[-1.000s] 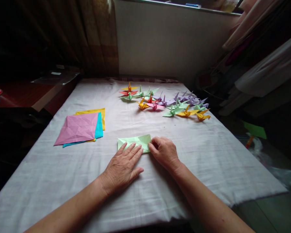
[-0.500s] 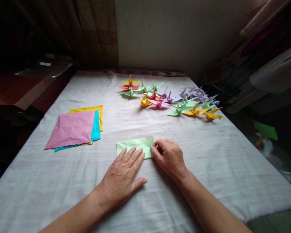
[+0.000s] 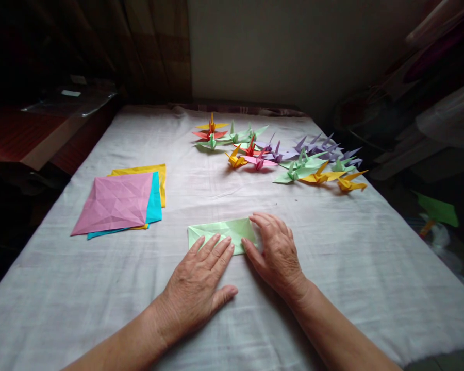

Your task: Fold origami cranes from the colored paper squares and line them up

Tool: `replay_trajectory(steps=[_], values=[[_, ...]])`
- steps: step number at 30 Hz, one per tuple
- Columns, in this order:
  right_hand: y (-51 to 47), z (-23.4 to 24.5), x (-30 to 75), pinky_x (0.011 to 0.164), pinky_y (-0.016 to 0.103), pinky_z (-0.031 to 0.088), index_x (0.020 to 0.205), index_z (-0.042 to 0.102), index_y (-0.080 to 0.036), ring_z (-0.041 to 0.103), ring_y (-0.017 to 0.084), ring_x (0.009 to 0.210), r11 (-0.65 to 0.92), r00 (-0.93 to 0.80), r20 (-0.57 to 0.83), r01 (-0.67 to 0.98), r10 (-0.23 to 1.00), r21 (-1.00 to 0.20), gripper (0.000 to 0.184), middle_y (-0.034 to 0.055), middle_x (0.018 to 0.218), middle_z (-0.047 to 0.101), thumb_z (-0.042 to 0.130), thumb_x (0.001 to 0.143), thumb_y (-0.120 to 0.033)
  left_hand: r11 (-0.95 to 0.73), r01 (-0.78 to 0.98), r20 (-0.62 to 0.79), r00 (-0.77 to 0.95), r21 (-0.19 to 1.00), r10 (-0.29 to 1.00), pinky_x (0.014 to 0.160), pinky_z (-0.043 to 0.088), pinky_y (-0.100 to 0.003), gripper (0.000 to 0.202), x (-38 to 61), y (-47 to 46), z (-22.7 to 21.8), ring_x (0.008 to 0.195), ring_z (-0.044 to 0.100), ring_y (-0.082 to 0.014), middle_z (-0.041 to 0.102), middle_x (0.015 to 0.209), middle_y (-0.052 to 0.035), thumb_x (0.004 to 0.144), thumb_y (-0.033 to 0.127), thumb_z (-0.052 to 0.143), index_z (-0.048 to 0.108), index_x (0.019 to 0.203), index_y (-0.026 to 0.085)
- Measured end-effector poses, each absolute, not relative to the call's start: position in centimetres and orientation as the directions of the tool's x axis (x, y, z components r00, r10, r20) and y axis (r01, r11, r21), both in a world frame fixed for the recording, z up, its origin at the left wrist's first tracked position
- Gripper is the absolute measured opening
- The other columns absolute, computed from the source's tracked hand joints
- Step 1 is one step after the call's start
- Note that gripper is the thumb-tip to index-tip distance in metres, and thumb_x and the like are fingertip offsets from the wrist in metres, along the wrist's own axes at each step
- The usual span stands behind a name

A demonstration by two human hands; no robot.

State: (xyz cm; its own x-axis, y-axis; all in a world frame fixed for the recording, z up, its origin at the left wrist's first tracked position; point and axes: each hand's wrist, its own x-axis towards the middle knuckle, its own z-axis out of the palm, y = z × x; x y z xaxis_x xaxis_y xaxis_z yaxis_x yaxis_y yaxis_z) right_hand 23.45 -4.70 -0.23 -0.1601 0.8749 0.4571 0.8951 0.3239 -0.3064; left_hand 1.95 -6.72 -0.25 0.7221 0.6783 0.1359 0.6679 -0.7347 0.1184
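A folded light green paper [image 3: 220,231] lies flat on the white cloth in front of me. My left hand [image 3: 197,286] rests palm down, fingers stretched out, with its fingertips pressing the paper's near edge. My right hand [image 3: 276,252] lies at the paper's right end, fingers extended along the edge and thumb touching the near corner.
A stack of pink, cyan and yellow paper sheets [image 3: 118,202] lies to the left. Several finished paper cranes [image 3: 282,154] in mixed colours stand at the back right. The white cloth-covered table [image 3: 100,288] drops off at right. A dark wooden ledge [image 3: 42,139] borders the left.
My right hand has uncurled from a pinch at the paper's right corner to flatter fingers along its right end. The view has tilted down a little. The left hand stays put.
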Motion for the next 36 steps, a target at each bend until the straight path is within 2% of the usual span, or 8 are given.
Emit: replay_trajectory(steps=[5,8,11,18,24,30,36], values=[[-4.9,-0.1,23.2,0.105,0.045,0.036,0.124,0.055,-0.022,0.043,0.029,0.133,0.325,-0.191,0.386,0.891,0.902,-0.318,0.035,0.0138,0.142,0.051,0.055,0.089,-0.03,-0.734,0.669,0.139,0.721,0.12,0.679,0.117,0.024,-0.046,0.067,2.0,-6.7,-0.2,0.141,0.037,-0.0274,0.043,0.153,-0.0087,0.096,0.057,0.04,0.037,0.148,0.015],[-5.0,-0.2,23.2,0.105,0.045,0.035,0.11,0.064,-0.023,0.043,0.03,0.133,0.327,-0.22,0.322,0.885,0.921,-0.33,0.024,0.0122,0.139,0.055,0.056,0.089,-0.029,-0.733,0.67,0.135,0.721,0.118,0.68,0.117,0.024,-0.046,0.067,2.0,-6.7,-0.2,0.141,0.037,-0.0276,0.043,0.153,-0.0087,0.096,0.057,0.04,0.038,0.148,0.016],[-5.0,-0.2,23.2,0.106,0.045,0.033,0.105,0.066,-0.022,0.044,0.029,0.132,0.321,-0.225,0.291,0.882,0.93,-0.345,0.019,0.0113,0.134,0.059,0.056,0.089,-0.028,-0.732,0.67,0.133,0.72,0.119,0.681,0.117,0.024,-0.046,0.067,2.0,-6.7,-0.2,0.142,0.036,-0.0273,0.042,0.153,-0.009,0.096,0.057,0.041,0.038,0.148,0.016],[-4.9,0.1,22.9,0.106,0.046,0.033,0.106,0.063,-0.021,0.043,0.031,0.133,0.282,-0.206,0.23,0.884,0.951,-0.373,0.026,0.0124,0.137,0.057,0.063,0.084,-0.036,-0.722,0.679,0.138,0.709,0.131,0.692,0.118,0.023,-0.045,0.065,2.1,-6.7,-0.4,0.142,0.036,-0.0267,0.043,0.152,-0.0079,0.096,0.058,0.04,0.04,0.147,0.018],[-4.7,0.4,23.1,0.106,0.049,0.033,0.109,0.061,-0.022,0.038,0.032,0.138,0.25,-0.199,0.168,0.887,0.966,-0.388,0.031,0.0137,0.144,0.05,0.066,0.081,-0.036,-0.733,0.67,0.132,0.721,0.119,0.681,0.117,0.024,-0.046,0.066,2.0,-6.6,-0.4,0.141,0.036,-0.0273,0.043,0.152,-0.0094,0.096,0.057,0.042,0.04,0.147,0.015],[-4.4,0.2,25.4,0.107,0.056,0.032,0.11,0.063,-0.026,0.032,0.036,0.142,0.141,-0.115,0.09,0.907,0.989,-0.397,0.033,0.0134,0.148,0.045,0.069,0.079,-0.034,-0.739,0.662,0.13,0.727,0.126,0.674,0.116,0.025,-0.047,0.058,1.8,-6.4,-0.2,0.14,0.038,-0.0278,0.043,0.153,-0.0068,0.096,0.054,0.044,0.042,0.146,0.026],[-4.2,-0.1,25.8,0.108,0.056,0.03,0.111,0.064,-0.025,0.031,0.035,0.143,0.135,-0.115,0.073,0.903,0.991,-0.407,0.035,0.0137,0.15,0.042,0.07,0.079,-0.035,-0.757,0.64,0.116,0.749,0.129,0.653,0.118,0.023,-0.044,0.057,0.8,-6.2,-0.4,0.141,0.038,-0.0256,0.043,0.153,-0.0056,0.097,0.053,0.042,0.041,0.148,0.027]])
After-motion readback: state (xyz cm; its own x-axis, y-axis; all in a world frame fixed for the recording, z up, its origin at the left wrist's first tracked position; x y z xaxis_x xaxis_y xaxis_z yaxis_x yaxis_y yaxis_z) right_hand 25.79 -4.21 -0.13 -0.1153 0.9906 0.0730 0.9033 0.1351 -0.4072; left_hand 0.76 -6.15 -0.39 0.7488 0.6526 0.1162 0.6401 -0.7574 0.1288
